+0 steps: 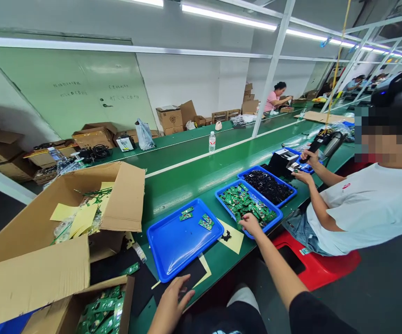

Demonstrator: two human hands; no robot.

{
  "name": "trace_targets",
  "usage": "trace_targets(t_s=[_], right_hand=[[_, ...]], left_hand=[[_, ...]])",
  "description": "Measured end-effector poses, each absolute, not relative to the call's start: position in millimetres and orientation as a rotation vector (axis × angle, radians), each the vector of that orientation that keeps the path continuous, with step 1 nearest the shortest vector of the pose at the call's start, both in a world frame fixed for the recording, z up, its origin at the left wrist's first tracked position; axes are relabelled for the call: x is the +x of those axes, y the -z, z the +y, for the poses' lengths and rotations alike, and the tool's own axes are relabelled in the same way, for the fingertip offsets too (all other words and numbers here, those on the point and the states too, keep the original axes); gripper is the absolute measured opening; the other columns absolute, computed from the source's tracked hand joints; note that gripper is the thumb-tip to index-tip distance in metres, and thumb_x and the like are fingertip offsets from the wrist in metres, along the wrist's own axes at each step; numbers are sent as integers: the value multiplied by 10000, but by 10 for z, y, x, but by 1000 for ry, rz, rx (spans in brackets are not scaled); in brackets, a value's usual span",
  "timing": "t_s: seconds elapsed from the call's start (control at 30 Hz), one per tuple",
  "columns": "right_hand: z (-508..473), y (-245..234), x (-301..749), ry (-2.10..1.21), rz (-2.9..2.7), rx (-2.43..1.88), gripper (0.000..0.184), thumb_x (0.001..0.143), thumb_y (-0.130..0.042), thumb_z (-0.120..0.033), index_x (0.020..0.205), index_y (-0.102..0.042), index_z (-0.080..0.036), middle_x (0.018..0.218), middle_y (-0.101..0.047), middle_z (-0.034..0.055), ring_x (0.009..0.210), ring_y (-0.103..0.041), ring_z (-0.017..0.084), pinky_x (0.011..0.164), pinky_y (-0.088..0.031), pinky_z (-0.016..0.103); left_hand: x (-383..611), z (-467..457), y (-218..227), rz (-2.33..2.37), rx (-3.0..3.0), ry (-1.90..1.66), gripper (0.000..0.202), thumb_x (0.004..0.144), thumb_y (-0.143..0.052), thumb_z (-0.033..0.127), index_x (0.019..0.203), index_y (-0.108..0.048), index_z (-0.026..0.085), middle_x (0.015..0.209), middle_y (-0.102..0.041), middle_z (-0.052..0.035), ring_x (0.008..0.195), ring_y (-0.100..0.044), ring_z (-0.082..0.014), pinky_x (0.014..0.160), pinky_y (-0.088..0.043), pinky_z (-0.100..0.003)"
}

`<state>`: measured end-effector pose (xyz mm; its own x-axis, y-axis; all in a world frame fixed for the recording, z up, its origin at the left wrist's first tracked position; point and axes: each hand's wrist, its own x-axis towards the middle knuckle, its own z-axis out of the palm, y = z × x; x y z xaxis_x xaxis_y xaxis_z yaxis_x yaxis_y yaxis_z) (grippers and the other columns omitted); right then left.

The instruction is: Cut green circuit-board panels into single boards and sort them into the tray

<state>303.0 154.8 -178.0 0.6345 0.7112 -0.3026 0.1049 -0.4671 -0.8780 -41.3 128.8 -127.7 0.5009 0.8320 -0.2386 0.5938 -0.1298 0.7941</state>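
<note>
My right hand (249,223) reaches into a blue tray (223,201) heaped with green circuit boards (248,204), its fingers curled down among the boards at the near edge. My left hand (173,297) lies with fingers spread on a black sheet (141,283) by the table's front edge. Between my hands sits a larger blue tray (176,243) holding several green boards (206,221) at its far right corner. A yellow paper (234,239) carrying a small black part lies between the two trays.
An open cardboard box (48,222) with yellow sheets stands at the left; a smaller box (98,313) of green boards sits below it. A co-worker in a white shirt (368,208) sits to the right beside a blue tray of black parts (269,185). A water bottle (212,141) stands on the green belt.
</note>
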Motion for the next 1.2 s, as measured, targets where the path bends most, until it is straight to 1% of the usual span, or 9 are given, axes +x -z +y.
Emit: trace_targets(t_s=[0.13,0.3,0.5,0.6,0.73,0.8,0.93,1.03,1.2], right_hand=[[1747,1724,3600,-618,-625,-2164,241,625,-499,-117,864,-478,-134,582,-532,-22,488,-547,143,568,-417,271],[1872,1736,3618,-453,-759,-2308,310,679,-460,-129,985,-483,-84,891,-592,138,792,-588,229,678,-406,302],[2129,1974,2616,-653,-1295,-2190,196,678,-566,-138,862,-514,-178,805,-613,25,742,-583,160,650,-386,232],[2211,2097,2082,-723,-1447,-2121,262,638,-620,-105,863,-512,-185,901,-611,42,818,-587,183,684,-382,243],[2233,2158,1736,-757,-1437,-2093,176,747,-460,-47,878,-495,-159,1033,-560,126,888,-581,219,722,-383,297],[2216,2153,1704,-782,-1390,-2070,172,773,-390,-35,860,-479,-154,1026,-550,145,883,-583,227,721,-387,319],[2140,2070,1697,-889,-1294,-1930,123,735,-474,-99,814,-424,-179,931,-573,93,842,-585,215,679,-418,310],[2025,1898,1591,-1005,-1232,-1776,153,732,-511,-230,794,-373,-202,857,-591,39,667,-580,155,558,-443,270],[1632,1388,1216,-1540,-801,-1180,408,564,-693,-355,773,-376,-207,711,-569,-58,352,-378,23,410,-380,212]], left_hand=[[-572,1167,1275,1234,1807,-237,335,705,-546,338,1008,-613,210,979,-651,-68,836,-621,-197,790,-486,-316],[-792,1068,1357,1332,1673,-292,333,716,-515,335,1007,-605,199,972,-650,-71,862,-620,-196,770,-492,-297],[-949,1001,1408,1436,1647,-329,325,696,-523,332,976,-613,193,958,-654,-77,847,-619,-202,801,-478,-324],[-970,947,1413,1454,1666,-312,329,692,-525,324,981,-615,194,937,-657,-74,848,-615,-202,816,-470,-323],[-1032,819,1475,1479,1626,-319,335,704,-518,340,1002,-609,217,964,-654,-61,849,-613,-197,797,-477,-308],[-1081,748,1517,1488,1593,-315,339,697,-523,350,990,-618,206,954,-656,-68,862,-611,-201,788,-479,-295],[-1149,657,1469,1488,1514,-345,337,696,-527,352,976,-626,192,943,-659,-70,852,-613,-195,797,-473,-287],[-1117,679,1291,1469,1480,-414,322,706,-530,344,977,-623,196,960,-653,-68,846,-609,-191,787,-478,-300],[-912,881,935,1376,1395,-637,354,705,-555,352,1018,-593,189,997,-634,-80,900,-588,-195,790,-475,-320]])
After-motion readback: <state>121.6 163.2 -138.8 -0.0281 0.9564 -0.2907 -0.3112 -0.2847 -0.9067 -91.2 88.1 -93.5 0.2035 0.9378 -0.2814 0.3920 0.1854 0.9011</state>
